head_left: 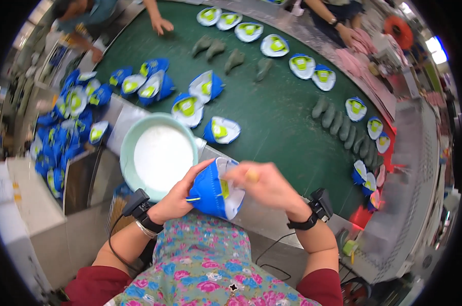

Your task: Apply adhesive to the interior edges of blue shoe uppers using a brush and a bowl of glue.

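In front of my apron I hold a blue shoe upper (208, 194) with white lining and a yellow-green patch inside. My left hand (177, 201) grips it from the left side, its opening turned to the right. My right hand (261, 183) is closed at that opening, blurred by motion. A small yellowish round end shows by its fingers, but what it belongs to is unclear. Just beyond my left hand stands a pale green basin (126, 155) filled with something white. Several similar uppers lie past it, the nearest one (222, 130) on the green belt.
A green conveyor belt (277, 120) stretches across ahead, carrying rows of uppers and dark green shoe lasts (338, 122). Blue uppers are heaped (62, 137) at the left. One co-worker's hand (161, 24) reaches over the far left belt; another person handles pink material (363, 43) at far right.
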